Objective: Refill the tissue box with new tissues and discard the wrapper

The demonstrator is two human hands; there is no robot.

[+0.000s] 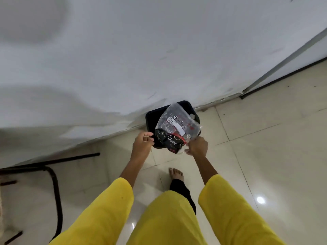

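An empty clear plastic tissue wrapper (177,128) with black, red and white print hangs right over a black bin (152,119) that stands on the floor against the white wall. My right hand (197,145) pinches the wrapper's lower right corner. My left hand (142,143) is at the wrapper's left edge above the bin's near rim, fingers curled; I cannot tell whether it touches the plastic. The tissue box is not in view.
A white wall (159,59) fills the upper part, meeting a glossy cream tiled floor (256,156). A black metal chair frame (54,183) stands at the lower left. My bare foot (176,174) is just behind the bin. A door frame (283,64) runs at the right.
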